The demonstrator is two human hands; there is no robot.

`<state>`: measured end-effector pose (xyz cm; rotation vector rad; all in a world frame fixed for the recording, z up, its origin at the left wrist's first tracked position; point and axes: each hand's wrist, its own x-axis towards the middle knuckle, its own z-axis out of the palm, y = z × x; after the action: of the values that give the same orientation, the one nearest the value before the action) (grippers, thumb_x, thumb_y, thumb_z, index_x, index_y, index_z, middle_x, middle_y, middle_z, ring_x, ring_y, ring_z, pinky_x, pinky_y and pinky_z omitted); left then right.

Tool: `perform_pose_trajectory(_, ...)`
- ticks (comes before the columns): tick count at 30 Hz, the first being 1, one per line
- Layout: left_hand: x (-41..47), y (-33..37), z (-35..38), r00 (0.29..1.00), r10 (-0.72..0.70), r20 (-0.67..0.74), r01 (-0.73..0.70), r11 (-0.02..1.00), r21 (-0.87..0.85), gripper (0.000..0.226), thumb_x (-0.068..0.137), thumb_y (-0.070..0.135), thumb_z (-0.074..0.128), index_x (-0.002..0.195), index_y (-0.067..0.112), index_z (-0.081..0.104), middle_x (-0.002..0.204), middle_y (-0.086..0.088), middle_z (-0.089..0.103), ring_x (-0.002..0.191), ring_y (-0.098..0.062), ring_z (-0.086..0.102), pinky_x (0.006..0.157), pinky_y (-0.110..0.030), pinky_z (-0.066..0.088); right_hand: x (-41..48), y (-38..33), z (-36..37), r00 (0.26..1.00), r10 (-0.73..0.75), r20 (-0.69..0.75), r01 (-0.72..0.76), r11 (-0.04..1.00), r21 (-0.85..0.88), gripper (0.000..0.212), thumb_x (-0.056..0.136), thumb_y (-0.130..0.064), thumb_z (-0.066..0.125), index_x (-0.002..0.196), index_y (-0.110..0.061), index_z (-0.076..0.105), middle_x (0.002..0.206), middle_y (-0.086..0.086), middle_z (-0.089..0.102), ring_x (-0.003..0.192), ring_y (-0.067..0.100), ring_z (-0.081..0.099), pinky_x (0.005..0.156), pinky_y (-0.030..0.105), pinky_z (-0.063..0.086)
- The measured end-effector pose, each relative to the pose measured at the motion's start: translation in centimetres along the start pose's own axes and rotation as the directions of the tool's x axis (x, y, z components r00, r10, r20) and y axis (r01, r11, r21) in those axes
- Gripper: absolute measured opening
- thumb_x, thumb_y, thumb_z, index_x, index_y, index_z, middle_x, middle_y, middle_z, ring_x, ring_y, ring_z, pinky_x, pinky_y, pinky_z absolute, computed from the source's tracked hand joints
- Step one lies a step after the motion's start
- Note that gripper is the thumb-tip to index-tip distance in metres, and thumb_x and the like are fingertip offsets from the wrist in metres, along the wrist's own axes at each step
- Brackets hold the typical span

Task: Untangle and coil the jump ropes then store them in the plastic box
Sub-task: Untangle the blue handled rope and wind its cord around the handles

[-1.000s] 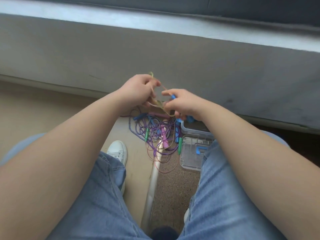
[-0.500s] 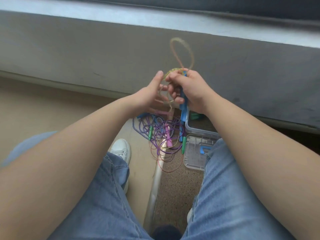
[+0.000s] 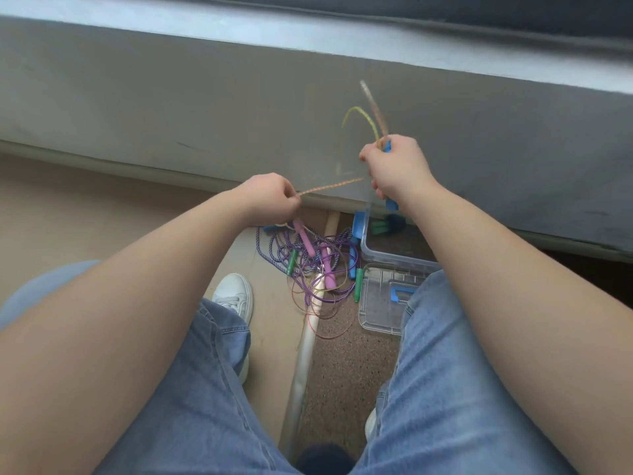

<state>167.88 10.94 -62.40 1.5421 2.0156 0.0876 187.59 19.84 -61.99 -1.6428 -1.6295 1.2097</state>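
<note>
Gripping blue handles (image 3: 387,147) in right hand (image 3: 397,169), left hand (image 3: 270,199) fingers pinching braided rope (image 3: 329,187) taut, presumably for coiling above plastic box (image 3: 394,246).

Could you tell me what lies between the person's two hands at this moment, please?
In the head view, a taut stretch of the braided rope spans from the left hand to the right hand, which also grips blue handles. Nothing else lies between.

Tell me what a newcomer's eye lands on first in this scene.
First, the two raised hands: the right hand clutches blue handles with blurred rope loops above, while the left hand pulls a braided strand taut. Below them, a tangle of purple ropes lies on the floor beside the open plastic box.
</note>
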Motion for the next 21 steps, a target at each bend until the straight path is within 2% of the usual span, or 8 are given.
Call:
perform_pose_trajectory(4, 0.1, 0.9, -0.2, 0.992, -0.013, -0.126, -0.045, 0.893, -0.447, 0.023, 0.096, 0.024, 0.049, 0.089, 0.019, 0.070, 0.063, 0.000, 0.069, 0.067, -0.021, 0.074, 0.077, -0.041, 0.062, -1.5, 0.6, 1.1, 0.942, 0.068, 0.328, 0.010, 0.973, -0.232, 0.043, 0.084, -0.019, 0.072, 0.125, -0.018, 0.061, 0.096, 0.008, 0.063, 0.065, 0.022, 0.058, 0.049, 0.029, 0.046)
perform_pose_trajectory(7, -0.5, 2.8, -1.4, 0.986, -0.019, -0.165, -0.120, 0.604, -0.788, 0.020, 0.102, 0.020, 0.050, 0.097, 0.013, 0.069, 0.063, -0.002, 0.054, 0.057, -0.017, 0.064, 0.070, -0.044, 0.063, -2.8, 0.4, 1.8, 0.847, 0.004, 0.531, 0.190, 0.932, -0.309, 0.075, 0.080, -0.028, 0.083, 0.144, -0.026, 0.045, 0.111, 0.000, 0.061, 0.070, 0.015, 0.064, 0.049, 0.025, 0.049)
perform_pose_trajectory(10, -1.6, 4.6, -2.6, 0.985, 0.086, -0.148, -0.171, 0.410, -0.896, 0.021, 0.105, 0.019, 0.046, 0.106, 0.009, 0.065, 0.065, -0.001, 0.049, 0.058, -0.011, 0.060, 0.063, -0.033, 0.061, -3.3, 0.6, 3.0, 0.789, -0.082, 0.608, 0.265, 0.940, -0.217, 0.060, 0.080, -0.037, 0.084, 0.132, -0.028, 0.055, 0.106, -0.007, 0.065, 0.082, 0.013, 0.070, 0.058, 0.023, 0.056)
perform_pose_trajectory(12, -1.9, 5.0, -2.9, 0.982, 0.127, -0.140, -0.177, 0.362, -0.915, 0.022, 0.106, 0.019, 0.046, 0.108, 0.009, 0.065, 0.066, 0.000, 0.050, 0.060, -0.011, 0.061, 0.063, -0.030, 0.061, -3.4, 0.5, 3.5, 0.808, -0.122, 0.577, 0.276, 0.943, -0.187, 0.032, 0.089, -0.038, 0.075, 0.116, -0.023, 0.066, 0.091, -0.005, 0.069, 0.071, 0.012, 0.068, 0.051, 0.019, 0.050)
perform_pose_trajectory(15, -1.5, 4.5, -3.0, 0.986, 0.057, -0.157, -0.167, 0.386, -0.907, 0.022, 0.105, 0.021, 0.046, 0.103, 0.011, 0.066, 0.070, -0.001, 0.053, 0.063, -0.013, 0.063, 0.061, -0.030, 0.060, -3.1, 0.1, 3.8, 0.851, -0.163, 0.499, 0.217, 0.975, -0.052, 0.020, 0.101, -0.031, 0.057, 0.092, -0.015, 0.066, 0.069, 0.001, 0.072, 0.052, 0.018, 0.059, 0.040, 0.024, 0.041)
perform_pose_trajectory(17, -1.0, 3.8, -2.9, 0.983, -0.048, -0.178, -0.129, 0.513, -0.849, 0.024, 0.103, 0.028, 0.047, 0.098, 0.016, 0.066, 0.078, -0.001, 0.057, 0.070, -0.015, 0.066, 0.060, -0.030, 0.060, -2.9, -0.3, 3.6, 0.887, -0.124, 0.445, 0.111, 0.992, 0.055, 0.027, 0.106, -0.030, 0.049, 0.087, -0.014, 0.059, 0.058, 0.004, 0.064, 0.044, 0.020, 0.050, 0.036, 0.023, 0.036)
perform_pose_trajectory(19, -0.6, 3.3, -2.6, 0.976, -0.169, -0.140, -0.005, 0.622, -0.783, 0.035, 0.102, 0.043, 0.041, 0.093, 0.018, 0.065, 0.081, 0.000, 0.058, 0.075, -0.019, 0.066, 0.062, -0.032, 0.058, -2.7, -0.8, 3.0, 0.907, -0.080, 0.413, 0.008, 0.985, 0.172, 0.027, 0.107, -0.028, 0.045, 0.087, -0.014, 0.055, 0.054, 0.004, 0.058, 0.044, 0.019, 0.044, 0.036, 0.021, 0.032)
perform_pose_trajectory(21, -0.5, 3.0, -2.1, 0.970, -0.241, -0.036, 0.126, 0.621, -0.773, 0.048, 0.102, 0.056, 0.032, 0.088, 0.018, 0.059, 0.078, -0.002, 0.054, 0.072, -0.023, 0.064, 0.066, -0.033, 0.056, -2.8, -1.6, 2.3, 0.909, -0.067, 0.411, -0.079, 0.942, 0.327, 0.025, 0.107, -0.025, 0.044, 0.088, -0.012, 0.054, 0.056, 0.006, 0.056, 0.046, 0.019, 0.044, 0.036, 0.019, 0.029)
